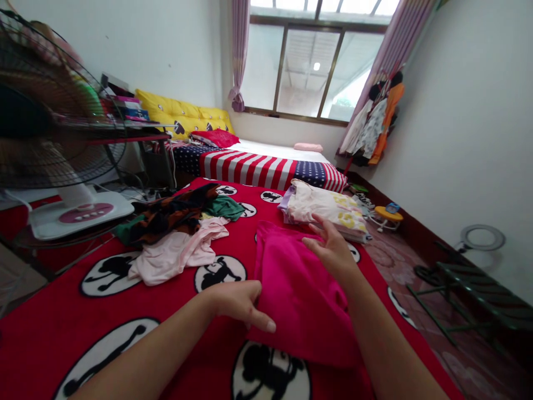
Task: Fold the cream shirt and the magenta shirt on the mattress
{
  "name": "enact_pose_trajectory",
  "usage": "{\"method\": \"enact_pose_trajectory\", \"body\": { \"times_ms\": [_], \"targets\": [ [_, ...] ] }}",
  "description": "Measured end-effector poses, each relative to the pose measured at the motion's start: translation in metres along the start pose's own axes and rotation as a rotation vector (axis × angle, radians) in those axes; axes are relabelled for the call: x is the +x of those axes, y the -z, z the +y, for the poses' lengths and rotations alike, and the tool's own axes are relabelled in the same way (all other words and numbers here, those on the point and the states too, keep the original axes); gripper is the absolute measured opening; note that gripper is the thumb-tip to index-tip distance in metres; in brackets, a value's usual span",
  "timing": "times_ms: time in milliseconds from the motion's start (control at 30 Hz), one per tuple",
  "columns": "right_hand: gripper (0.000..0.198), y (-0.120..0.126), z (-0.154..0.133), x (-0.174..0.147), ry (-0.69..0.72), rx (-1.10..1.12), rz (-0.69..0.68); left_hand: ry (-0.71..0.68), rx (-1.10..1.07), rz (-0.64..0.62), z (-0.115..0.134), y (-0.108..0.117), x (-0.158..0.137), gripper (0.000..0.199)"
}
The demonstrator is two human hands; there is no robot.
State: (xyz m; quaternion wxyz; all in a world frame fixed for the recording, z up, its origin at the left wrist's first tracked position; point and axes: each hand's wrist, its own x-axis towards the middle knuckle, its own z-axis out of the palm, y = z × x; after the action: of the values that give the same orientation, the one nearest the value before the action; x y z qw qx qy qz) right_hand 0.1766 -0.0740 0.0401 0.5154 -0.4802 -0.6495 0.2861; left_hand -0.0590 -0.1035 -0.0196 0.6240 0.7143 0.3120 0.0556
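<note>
A bright pink piece of folded clothing (297,300) lies on the red blanket in front of me. At its left edge is my left hand (237,303), thumb stretched over the cloth and apart from the bent index finger; the other fingers are mostly hidden. Over the far right part of the cloth, my right hand (331,250) is open, its fingers spread and nothing held in it. Just beyond the right hand sits a stack of folded clothes (322,208), white with yellow print on top.
A pale pink garment (179,253) and a dark heap of clothes (179,214) lie to the left on the red blanket (175,311). A fan (83,208) stands at the far left. A bed (258,166) is by the window; a green folding stool (478,289) is at right.
</note>
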Motion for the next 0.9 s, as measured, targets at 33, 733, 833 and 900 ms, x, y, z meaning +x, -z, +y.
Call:
{"method": "enact_pose_trajectory", "body": {
  "times_ms": [33,733,833,900],
  "targets": [
    [0.061,0.005,0.007,-0.002,-0.017,-0.048,0.008,0.027,0.001,-0.013,-0.001,0.003,-0.002,0.044],
    [0.022,0.062,0.067,-0.057,-0.495,-0.883,-0.053,-0.215,0.466,0.54,0.064,0.022,0.042,0.038],
    [0.026,0.062,0.069,-0.058,-0.449,-0.823,0.045,-0.321,0.618,0.595,0.07,0.006,0.096,0.046],
    [0.024,0.062,0.072,-0.059,-0.384,-0.768,0.11,-0.285,0.78,0.634,0.074,-0.003,0.128,0.053]
  ]
}}
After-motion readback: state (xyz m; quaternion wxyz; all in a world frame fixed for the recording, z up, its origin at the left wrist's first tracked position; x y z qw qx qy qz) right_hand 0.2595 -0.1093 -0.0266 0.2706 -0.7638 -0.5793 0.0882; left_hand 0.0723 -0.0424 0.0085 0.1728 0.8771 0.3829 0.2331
